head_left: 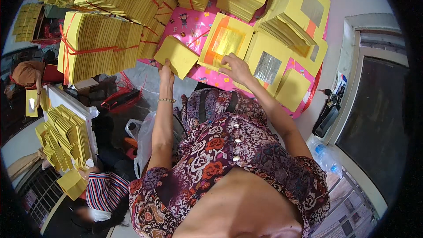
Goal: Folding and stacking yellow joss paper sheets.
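Note:
My left hand [166, 71] grips the near left corner of a plain yellow paper bundle [177, 56], holding it tilted at the edge of the pink table. My right hand [237, 68] is over the lower right of a stack of yellow joss paper [217, 35], whose top sheet bears an orange and shiny foil panel. Its fingers are bent and apart, with the tips close to the paper. Beside that wrist lies another joss paper stack [253, 57] with a silver square on top. A plain yellow stack [293, 89] sits farther right.
Tall yellow bundles tied with red string [105, 46] stand at the left and back of the pink table [187, 20]. A taller stack [288, 6] is at the right. Two other people handle yellow paper at the far left, by a side table of bundles [66, 134]. A plastic bag [143, 139] hangs below.

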A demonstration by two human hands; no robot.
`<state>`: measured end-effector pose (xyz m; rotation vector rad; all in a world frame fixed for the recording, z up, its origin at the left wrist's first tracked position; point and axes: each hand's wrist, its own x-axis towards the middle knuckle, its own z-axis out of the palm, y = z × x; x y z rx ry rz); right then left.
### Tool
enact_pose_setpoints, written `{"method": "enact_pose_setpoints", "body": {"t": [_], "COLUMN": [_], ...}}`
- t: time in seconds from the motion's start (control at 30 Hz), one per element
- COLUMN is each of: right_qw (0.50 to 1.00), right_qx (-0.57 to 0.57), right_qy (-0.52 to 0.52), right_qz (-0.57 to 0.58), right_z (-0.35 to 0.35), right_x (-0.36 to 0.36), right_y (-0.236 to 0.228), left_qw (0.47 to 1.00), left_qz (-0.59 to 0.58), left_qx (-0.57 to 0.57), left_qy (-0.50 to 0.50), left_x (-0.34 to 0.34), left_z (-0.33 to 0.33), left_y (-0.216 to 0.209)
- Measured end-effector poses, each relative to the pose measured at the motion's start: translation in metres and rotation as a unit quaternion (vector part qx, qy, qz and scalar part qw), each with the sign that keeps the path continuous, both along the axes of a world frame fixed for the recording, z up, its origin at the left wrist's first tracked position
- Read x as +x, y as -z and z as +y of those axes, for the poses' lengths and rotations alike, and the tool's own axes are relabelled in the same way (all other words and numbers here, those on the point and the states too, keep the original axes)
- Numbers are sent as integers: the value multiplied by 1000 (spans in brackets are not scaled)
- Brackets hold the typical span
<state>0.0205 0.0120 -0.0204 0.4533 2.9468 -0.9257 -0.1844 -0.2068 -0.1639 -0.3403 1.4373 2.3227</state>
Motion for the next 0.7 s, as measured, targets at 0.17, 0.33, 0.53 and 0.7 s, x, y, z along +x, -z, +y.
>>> {"method": "enact_pose_setpoints", "body": {"t": [0.17,0.33,0.53,0.7], "right_qw": [999,999,1000,1000], "right_qx": [-36,-43,-23,-13], "right_qy": [14,22,20,18], "right_qz": [-23,-3,-7,-10], "right_z": [3,4,2,-1], "right_x": [-2,-4,-1,0], "right_y": [1,1,1,-5], "left_qw": [992,988,979,935], "left_qz": [66,108,111,165], "left_qx": [-109,-107,-163,-312], "left_qy": [-9,-37,-39,-9], "left_x": [-5,-8,-4,-4], "left_z": [3,5,12,10], "left_y": [7,15,-1,-8]}}
